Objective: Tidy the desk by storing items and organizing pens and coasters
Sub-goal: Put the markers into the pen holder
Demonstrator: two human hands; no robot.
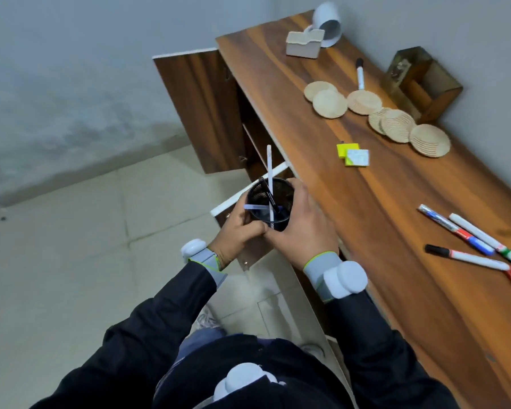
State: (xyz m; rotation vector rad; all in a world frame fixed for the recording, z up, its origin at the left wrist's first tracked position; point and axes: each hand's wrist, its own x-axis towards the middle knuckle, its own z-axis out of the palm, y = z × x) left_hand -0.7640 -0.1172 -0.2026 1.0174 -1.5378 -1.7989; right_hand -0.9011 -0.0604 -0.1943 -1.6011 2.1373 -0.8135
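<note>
Here, a black mesh pen cup (273,202) is gripped from both sides, just off the front edge of the desk (381,187). The left hand (238,237) is curled round its 9 o'clock side, the right hand (304,228) round its 3 o'clock side. A few pens (269,172) are stood inside. From the cup, woven coasters (329,103) are seen scattered at 1 o'clock, and markers (466,257) laid at 3 o'clock.
</note>
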